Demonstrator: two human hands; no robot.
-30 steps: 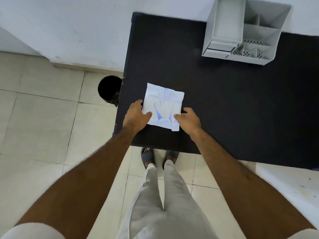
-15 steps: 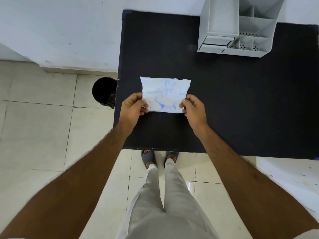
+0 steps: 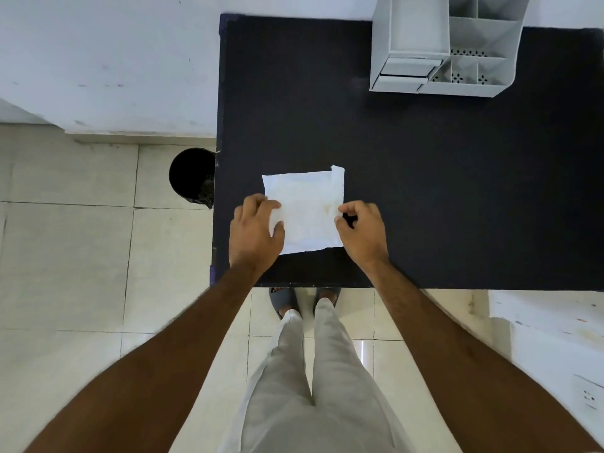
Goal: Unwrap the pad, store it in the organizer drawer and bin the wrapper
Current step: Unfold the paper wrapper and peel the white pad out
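The wrapped pad [image 3: 307, 210] lies flat on the black table [image 3: 425, 174] near its front left corner, plain white side up, a small flap sticking out at its top right corner. My left hand [image 3: 256, 233] rests on its left edge, thumb and fingers on the wrapper. My right hand [image 3: 361, 230] pinches the right edge between thumb and forefinger. The grey organizer [image 3: 447, 47] stands at the table's far edge, its small drawer [image 3: 407, 71] at the front left looking shut. A black bin [image 3: 192, 176] stands on the floor left of the table.
A white wall runs behind the table and the bin. Pale floor tiles lie to the left. My legs and sandals show below the table's front edge. A white surface with a socket sits at the lower right.
The pad was lifted with its blue printed side showing, then turned over. It now lies flat on the table, white side up, both hands at its side edges.
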